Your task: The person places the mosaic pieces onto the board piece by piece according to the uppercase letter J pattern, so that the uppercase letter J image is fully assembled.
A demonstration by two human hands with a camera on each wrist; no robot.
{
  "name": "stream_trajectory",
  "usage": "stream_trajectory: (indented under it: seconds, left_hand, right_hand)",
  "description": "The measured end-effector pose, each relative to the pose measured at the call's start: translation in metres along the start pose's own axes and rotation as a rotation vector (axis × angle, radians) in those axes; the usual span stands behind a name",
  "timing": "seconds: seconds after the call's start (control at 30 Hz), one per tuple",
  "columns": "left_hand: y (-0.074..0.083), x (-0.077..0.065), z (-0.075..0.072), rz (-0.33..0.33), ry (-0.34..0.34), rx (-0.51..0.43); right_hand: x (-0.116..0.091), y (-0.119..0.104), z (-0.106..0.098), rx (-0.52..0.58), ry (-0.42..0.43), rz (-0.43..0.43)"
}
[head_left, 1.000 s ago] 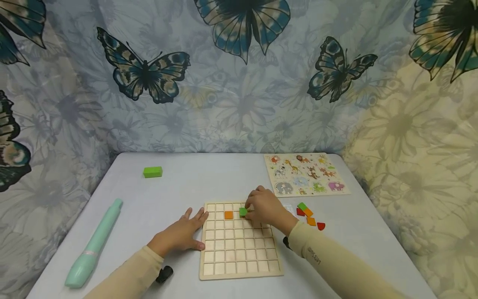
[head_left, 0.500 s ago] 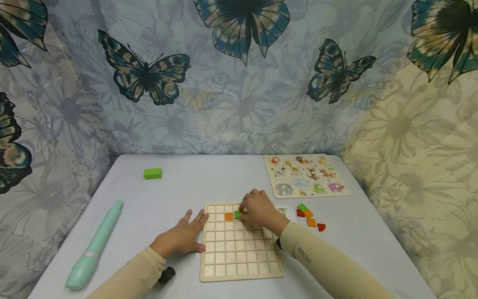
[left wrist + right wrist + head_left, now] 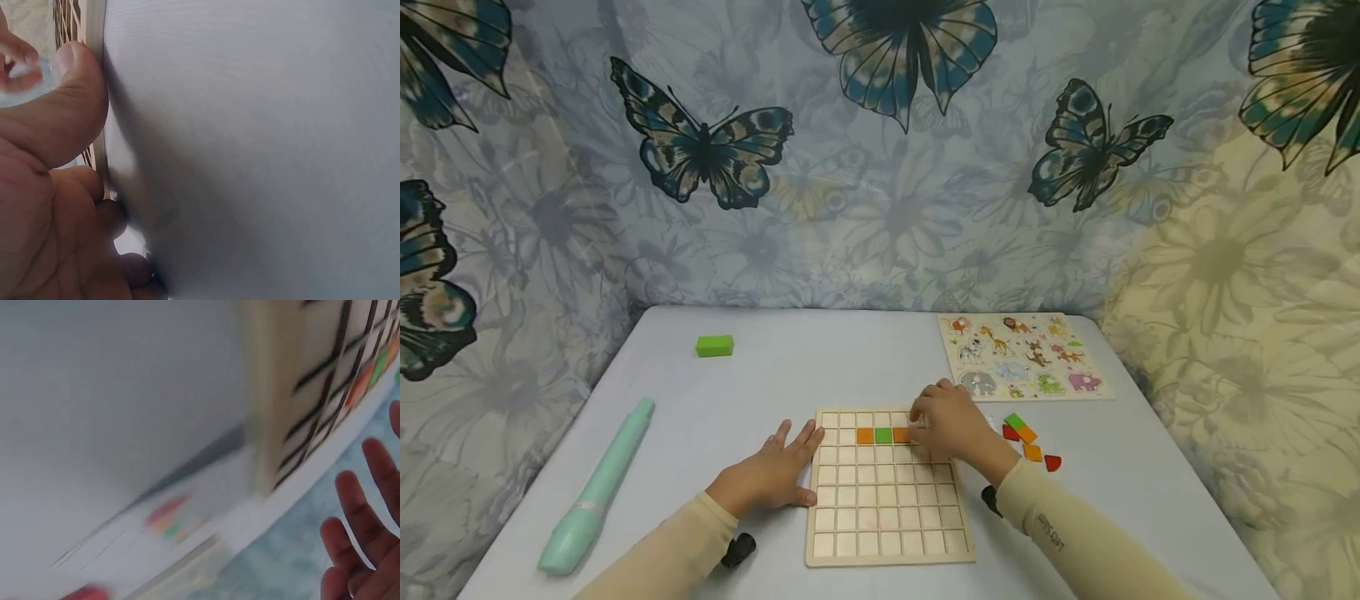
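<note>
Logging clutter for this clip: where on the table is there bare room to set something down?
Between the green block and the animal board, beyond the grid board; also between the mint-green object and the left hand. It is crowded right of the grid board, with loose tiles near the right sleeve.

You wear 2 long, fitted cream sleeves (image 3: 662,546), with small dark lettering (image 3: 1049,532) on the right one. 1 rounded black piece (image 3: 739,550) shows beside your left cuff (image 3: 721,512), 1 black lump (image 3: 990,500) beside your right cuff (image 3: 1017,482).
</note>
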State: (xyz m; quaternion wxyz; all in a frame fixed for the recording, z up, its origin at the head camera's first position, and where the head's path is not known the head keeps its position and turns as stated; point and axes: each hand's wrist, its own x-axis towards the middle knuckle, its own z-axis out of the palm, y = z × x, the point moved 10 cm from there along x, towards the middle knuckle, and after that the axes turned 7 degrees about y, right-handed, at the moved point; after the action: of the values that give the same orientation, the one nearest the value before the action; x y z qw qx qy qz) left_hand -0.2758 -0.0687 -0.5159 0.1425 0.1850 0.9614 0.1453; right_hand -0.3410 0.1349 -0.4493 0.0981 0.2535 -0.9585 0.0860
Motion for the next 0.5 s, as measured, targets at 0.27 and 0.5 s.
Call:
stream_trajectory:
  seconds: [0.27, 0.5]
  left_hand:
    - [-0.002, 0.001, 0.0, -0.017, -0.004, -0.007]
    - [0.0, 0.006, 0.002, -0.033, -0.015, 0.004]
  right_hand:
    - [-0.068, 0.133, -0.012, -0.079, -0.174, 0.426]
    - [-0.108, 0.174, -0.011, -0.013, -0.32, 0.605]
